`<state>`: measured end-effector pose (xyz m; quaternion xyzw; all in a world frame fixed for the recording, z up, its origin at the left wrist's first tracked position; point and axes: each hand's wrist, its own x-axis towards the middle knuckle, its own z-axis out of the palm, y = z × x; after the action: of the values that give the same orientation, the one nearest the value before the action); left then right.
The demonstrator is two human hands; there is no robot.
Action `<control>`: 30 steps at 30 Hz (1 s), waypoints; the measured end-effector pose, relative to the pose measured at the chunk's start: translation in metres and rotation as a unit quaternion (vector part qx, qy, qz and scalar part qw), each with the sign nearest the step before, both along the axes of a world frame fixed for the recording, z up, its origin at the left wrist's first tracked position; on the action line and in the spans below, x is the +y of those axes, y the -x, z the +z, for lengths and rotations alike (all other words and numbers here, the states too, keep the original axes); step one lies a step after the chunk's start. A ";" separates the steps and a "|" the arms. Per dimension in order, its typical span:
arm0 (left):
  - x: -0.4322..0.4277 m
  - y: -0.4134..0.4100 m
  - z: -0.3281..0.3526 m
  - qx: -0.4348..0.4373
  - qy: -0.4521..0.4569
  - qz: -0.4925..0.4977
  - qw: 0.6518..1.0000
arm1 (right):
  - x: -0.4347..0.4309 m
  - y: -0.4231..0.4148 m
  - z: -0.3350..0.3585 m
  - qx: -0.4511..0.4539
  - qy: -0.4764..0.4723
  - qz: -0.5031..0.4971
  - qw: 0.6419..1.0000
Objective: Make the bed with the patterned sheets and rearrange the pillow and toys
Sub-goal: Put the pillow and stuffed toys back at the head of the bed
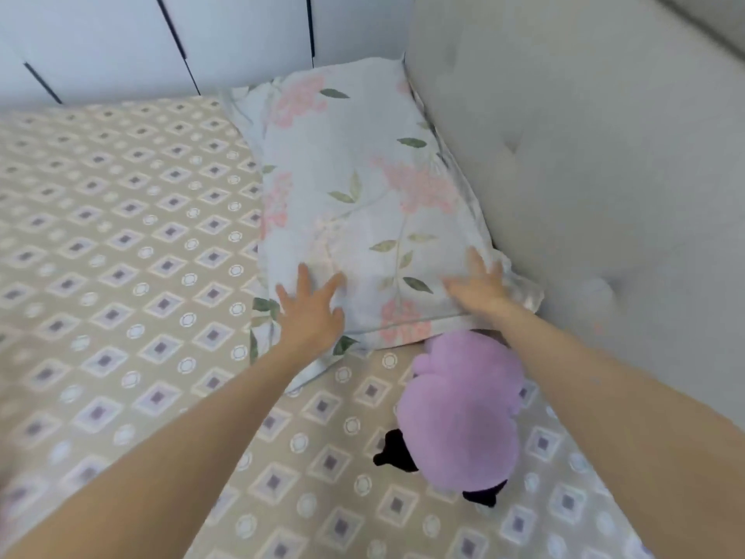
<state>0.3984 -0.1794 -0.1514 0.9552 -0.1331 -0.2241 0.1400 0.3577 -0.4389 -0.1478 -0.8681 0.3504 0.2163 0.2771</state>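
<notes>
left hand (312, 312) + right hand (479, 290): flat on pillow (363, 187) | toy (463, 417): blurred, top hidden

The long soft pillow in a pale flowered cloth case (363, 203) lies on the beige diamond-patterned bed sheet (121, 236), right against the grey padded headboard (584, 155) on my right. My left hand (312, 312) rests flat on the pillow's near left corner and my right hand (479, 288) on its near right corner. The round purple plush toy (463, 417) lies on the sheet just in front of the pillow, under my right arm. White flat panels (121, 34) stand behind the bed.
</notes>
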 end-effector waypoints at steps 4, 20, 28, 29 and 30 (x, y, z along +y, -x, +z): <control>0.027 0.016 -0.028 0.186 0.000 0.002 0.983 | -0.011 0.022 -0.023 0.023 -0.169 -0.188 0.967; 0.046 0.052 0.064 0.137 0.225 0.201 0.944 | 0.104 0.110 0.049 -0.024 0.069 -0.135 0.988; 0.114 0.111 0.099 0.186 0.257 0.272 0.908 | 0.119 0.150 0.065 0.000 -0.018 -0.245 0.969; 0.127 0.120 0.101 0.195 0.255 0.292 0.901 | 0.118 0.151 0.070 0.011 -0.026 -0.243 0.970; 0.138 0.129 0.102 0.204 0.256 0.312 0.892 | 0.118 0.151 0.073 0.021 -0.041 -0.228 0.973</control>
<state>0.2691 -0.0412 -0.0499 0.8124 0.1502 -0.3167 0.4660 0.2064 -0.3210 -0.0744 -0.7488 0.5355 0.1793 0.3468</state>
